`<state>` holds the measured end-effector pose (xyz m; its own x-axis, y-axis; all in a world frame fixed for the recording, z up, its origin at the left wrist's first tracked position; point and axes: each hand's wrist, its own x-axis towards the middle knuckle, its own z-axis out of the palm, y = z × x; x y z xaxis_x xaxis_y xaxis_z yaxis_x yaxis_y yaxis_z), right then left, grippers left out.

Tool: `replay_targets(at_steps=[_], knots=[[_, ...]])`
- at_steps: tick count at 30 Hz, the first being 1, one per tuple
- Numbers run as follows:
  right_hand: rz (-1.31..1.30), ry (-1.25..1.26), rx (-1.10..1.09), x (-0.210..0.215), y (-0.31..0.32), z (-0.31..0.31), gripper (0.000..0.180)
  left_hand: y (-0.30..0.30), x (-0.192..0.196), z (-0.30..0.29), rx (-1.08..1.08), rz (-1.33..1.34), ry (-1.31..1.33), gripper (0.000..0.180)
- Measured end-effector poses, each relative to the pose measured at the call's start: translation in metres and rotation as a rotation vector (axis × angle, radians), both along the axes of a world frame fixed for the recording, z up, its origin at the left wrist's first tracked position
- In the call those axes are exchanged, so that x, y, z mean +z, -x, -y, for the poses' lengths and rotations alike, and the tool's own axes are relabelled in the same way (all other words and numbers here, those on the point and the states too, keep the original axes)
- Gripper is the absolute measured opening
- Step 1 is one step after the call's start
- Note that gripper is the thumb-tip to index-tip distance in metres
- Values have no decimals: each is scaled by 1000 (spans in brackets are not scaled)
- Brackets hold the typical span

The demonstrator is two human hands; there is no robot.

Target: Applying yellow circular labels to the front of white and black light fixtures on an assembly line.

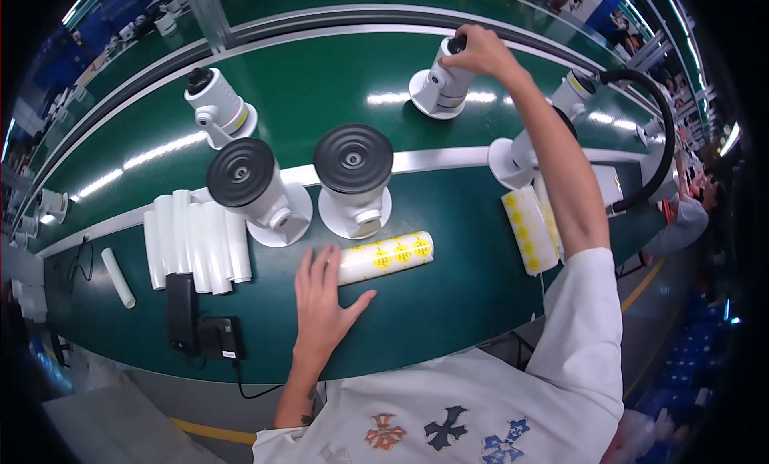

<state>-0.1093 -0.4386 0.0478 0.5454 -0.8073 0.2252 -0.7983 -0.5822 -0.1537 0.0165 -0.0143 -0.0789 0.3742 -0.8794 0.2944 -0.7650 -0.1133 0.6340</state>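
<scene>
My left hand (320,297) lies over the table with its fingers spread. Its fingertips are at the left end of a clear roll with yellow round marks (392,254); whether they press on it I cannot tell. Stretched far out to the right, my right hand (479,52) grips the black-topped upper end of a white jointed device (442,88) with a round base, which stands on the green conveyor (320,72). Close beyond my left hand are two similar white devices with wide black discs on top, one at the left (268,200) and one nearer the middle (354,184).
White tubes (196,240) lie bundled at the left, with one loose tube (118,278) beside them. Black boxes with a cable (218,336) sit at the near edge. Another yellow-marked roll (529,230) and a black hose (663,136) are on the right. A further device (223,108) stands on the conveyor.
</scene>
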Motion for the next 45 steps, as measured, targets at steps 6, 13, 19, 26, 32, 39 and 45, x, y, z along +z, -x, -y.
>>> replay_targets(at_steps=[6,13,19,26,32,39,45], knots=[[-53,-36,-106,-35,-20,19,83,-16,-27,-16,-163,-104,-17,43],[688,-557,839,-48,-29,-144,111,-53,-5,-80,-246,-1118,120,50],[703,-795,694,-59,-20,-191,110,-66,18,-96,-143,-1093,504,61],[827,-904,905,-49,55,-258,103,-56,61,-47,-92,-994,541,51],[593,-892,1000,-53,52,-308,97,-47,53,3,-378,-861,484,49],[511,-901,789,-37,58,-308,104,-36,57,38,-460,-907,327,50],[571,-18,700,6,52,-287,44,-24,52,52,-465,-794,296,45]])
